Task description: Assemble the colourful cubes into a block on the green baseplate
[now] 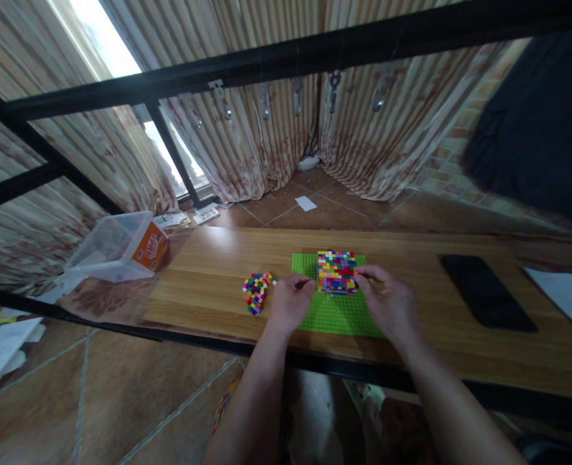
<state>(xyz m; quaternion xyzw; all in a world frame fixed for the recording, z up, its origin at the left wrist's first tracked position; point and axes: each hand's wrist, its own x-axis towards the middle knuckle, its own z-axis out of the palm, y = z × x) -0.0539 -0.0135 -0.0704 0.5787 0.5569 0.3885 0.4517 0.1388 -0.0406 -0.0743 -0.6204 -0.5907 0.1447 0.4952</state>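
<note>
On green baseplate, both hands, left hand and right hand, grasping multicoloured brick block.

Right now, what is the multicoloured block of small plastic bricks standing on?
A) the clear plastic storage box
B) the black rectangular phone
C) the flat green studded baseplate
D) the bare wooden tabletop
C: the multicoloured block of small plastic bricks sits on the flat green studded baseplate, with the left hand and right hand at its sides.
</note>
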